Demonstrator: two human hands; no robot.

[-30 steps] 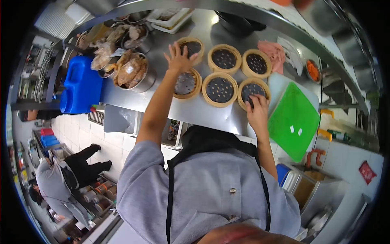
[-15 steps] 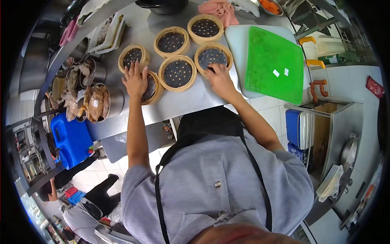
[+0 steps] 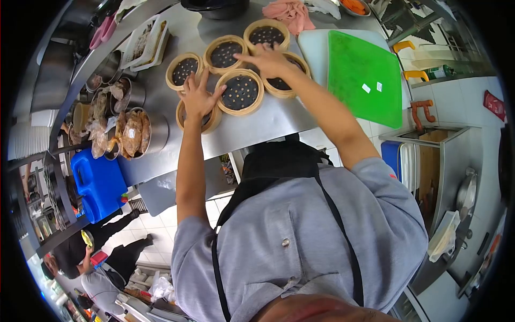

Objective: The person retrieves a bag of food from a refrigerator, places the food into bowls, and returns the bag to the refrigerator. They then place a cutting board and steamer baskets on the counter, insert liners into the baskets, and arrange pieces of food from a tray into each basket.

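Note:
Six round bamboo steamers, each with a dark perforated liner, stand together on the steel table (image 3: 252,130). My left hand (image 3: 199,98), fingers spread, lies over the near left steamer (image 3: 213,121), and its fingertips reach toward the far left steamer (image 3: 184,71). The near middle steamer (image 3: 240,93) lies between my hands. With its fingers apart, my right hand (image 3: 266,60) hovers between the top middle steamer (image 3: 226,53) and the top right steamer (image 3: 266,34). My right wrist partly covers the right steamer (image 3: 289,80). Neither hand holds anything that I can see.
At the right are a green lid (image 3: 365,78) and a white board (image 3: 311,45). Metal pots (image 3: 156,134) of bagged food, a white basket (image 3: 145,43) and a blue container (image 3: 96,185) are at the left. Two people (image 3: 102,284) are at the lower left.
My right hand has moved up and left from the right steamer. My left hand has shifted slightly right, its thumb now spread toward the middle steamer. The near left and middle steamers have shifted slightly.

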